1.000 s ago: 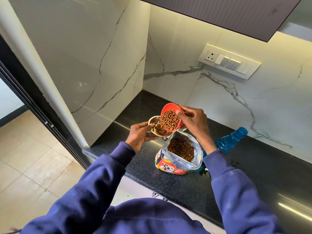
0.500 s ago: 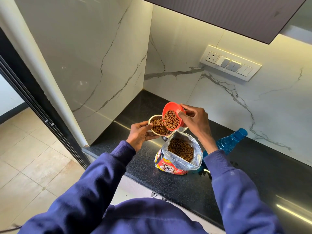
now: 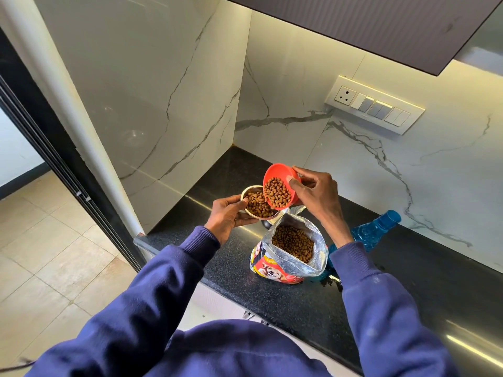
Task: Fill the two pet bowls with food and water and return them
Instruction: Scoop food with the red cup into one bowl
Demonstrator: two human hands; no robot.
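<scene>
Head view, frame center: right hand (image 3: 313, 194) pinches tilted red scoop (image 3: 280, 186) over steel bowl (image 3: 258, 204) cupped in left hand (image 3: 228, 216). Tip slowly, keep scoop lip inside rim, bowl level above food bag (image 3: 291, 251).

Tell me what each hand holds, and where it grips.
Left hand holds the steel bowl by its near rim and side. Right hand holds the tilted orange cup by its rim and outer wall.

Tilted cup (image 3: 280, 186) over bowl (image 3: 257, 204), food bag (image 3: 291, 253) below, bottle (image 3: 373, 232) right
</scene>
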